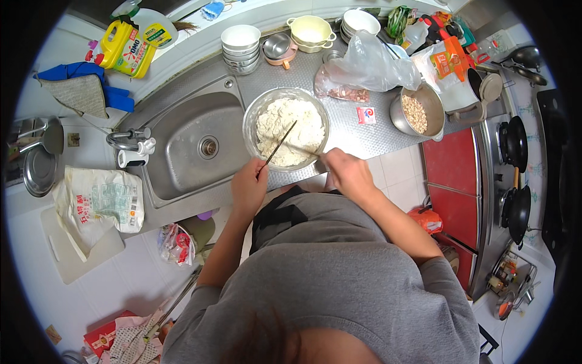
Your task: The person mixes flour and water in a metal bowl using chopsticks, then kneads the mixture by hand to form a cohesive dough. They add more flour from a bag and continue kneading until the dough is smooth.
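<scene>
A metal mixing bowl [248, 129] stands on the counter right of the sink, holding a shaggy, lumpy flour dough [291, 119]. My left hand [250, 182] grips a dark chopstick [281, 142], whose tip slants up over the middle of the dough. From the bowl's lower right, my right hand [348, 175] holds a second thin stick [305, 151], apparently the other chopstick, pointing left across the dough. The two sticks come close to each other above the bowl. Whether the right one touches the dough is blurred.
At left is a steel sink [182, 179] with a faucet [129, 141]. Stacked white bowls [241, 48] stand behind. A pot of chopped food [416, 109], a small packet [366, 115] and a plastic bag [373, 63] lie right. A flour bag [102, 202] rests far left.
</scene>
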### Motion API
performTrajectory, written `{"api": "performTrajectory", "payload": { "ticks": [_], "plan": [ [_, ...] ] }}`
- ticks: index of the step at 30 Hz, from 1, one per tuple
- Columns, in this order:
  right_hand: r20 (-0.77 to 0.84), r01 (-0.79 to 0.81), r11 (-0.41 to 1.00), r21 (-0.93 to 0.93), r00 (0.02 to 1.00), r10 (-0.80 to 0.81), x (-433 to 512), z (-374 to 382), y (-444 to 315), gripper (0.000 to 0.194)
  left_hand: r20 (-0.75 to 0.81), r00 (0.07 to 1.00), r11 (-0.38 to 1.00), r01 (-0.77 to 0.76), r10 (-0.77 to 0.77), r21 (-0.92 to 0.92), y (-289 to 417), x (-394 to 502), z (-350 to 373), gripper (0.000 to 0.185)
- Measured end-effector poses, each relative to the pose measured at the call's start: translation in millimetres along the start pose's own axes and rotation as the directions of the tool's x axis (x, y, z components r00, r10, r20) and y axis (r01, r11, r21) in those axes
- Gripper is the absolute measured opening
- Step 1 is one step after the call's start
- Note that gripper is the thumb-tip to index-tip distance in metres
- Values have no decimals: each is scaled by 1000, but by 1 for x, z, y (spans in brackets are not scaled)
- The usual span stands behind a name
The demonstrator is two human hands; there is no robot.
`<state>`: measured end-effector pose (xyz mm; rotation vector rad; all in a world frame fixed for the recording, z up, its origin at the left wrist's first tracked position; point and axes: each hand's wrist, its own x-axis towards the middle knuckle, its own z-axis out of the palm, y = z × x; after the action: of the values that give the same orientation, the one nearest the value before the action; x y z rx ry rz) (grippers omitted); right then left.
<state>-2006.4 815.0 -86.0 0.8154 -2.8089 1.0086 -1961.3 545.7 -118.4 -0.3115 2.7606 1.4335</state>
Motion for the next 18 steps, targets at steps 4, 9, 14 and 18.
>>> {"api": "performTrajectory", "payload": {
  "ticks": [4, 9, 14, 18],
  "plan": [
    [-60, -241, 969, -57, 970, 237, 2, 11, 21, 10, 3, 998, 998, -65, 65, 3, 5, -2, 2, 10],
    [86, -482, 793, 371, 869, 488, 6, 3, 26, 12, -2, 974, 973, -225, 226, -44, 13, -9, 4, 9],
    [174, -546, 729, 412, 833, 526, 8, -6, 10, 17, 10, 986, 982, -167, 167, 92, -5, 9, 11, 10],
    [153, -562, 748, 353, 824, 546, -1, 0, 15, 16, -88, 976, 966, -180, 199, 186, -16, 22, 3, 10]
  ]
}}
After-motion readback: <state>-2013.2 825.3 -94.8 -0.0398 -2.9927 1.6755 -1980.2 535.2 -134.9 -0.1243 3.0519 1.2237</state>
